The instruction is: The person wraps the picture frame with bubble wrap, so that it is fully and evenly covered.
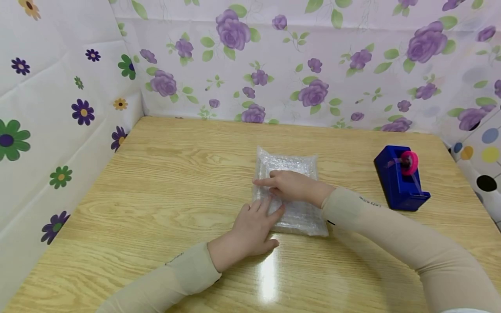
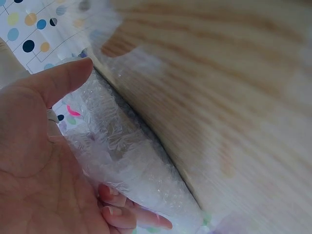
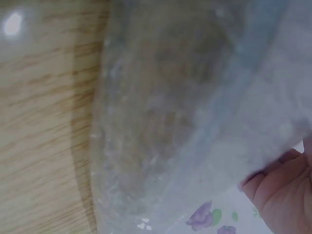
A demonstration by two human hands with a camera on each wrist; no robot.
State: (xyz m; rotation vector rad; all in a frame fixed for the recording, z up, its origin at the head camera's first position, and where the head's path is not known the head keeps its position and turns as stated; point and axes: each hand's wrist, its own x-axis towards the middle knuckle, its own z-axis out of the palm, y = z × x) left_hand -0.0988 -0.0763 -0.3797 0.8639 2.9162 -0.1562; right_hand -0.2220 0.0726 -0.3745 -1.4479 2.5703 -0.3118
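Observation:
A flat package in clear bubble wrap point(image 1: 289, 163) lies on the wooden table, its corners sticking out. My left hand point(image 1: 252, 228) rests with fingers spread on its near left part, the thumb out toward the table. Over the package's middle reaches my right hand point(image 1: 293, 184), index finger stretched to the left edge and the other fingers bent under the palm. Close up in the left wrist view, the crinkled wrap point(image 2: 141, 161) stands beside my left palm point(image 2: 44, 161). The right wrist view shows the wrap blurred, with my right fingers point(image 3: 282, 183) at its far side.
A blue tape dispenser point(image 1: 399, 187) with a pink-cored roll point(image 1: 409, 163) stands on the right of the table point(image 1: 188, 174). Behind rises a cloth with purple flowers point(image 1: 313, 92); another flowered cloth point(image 1: 35, 104) borders the left side.

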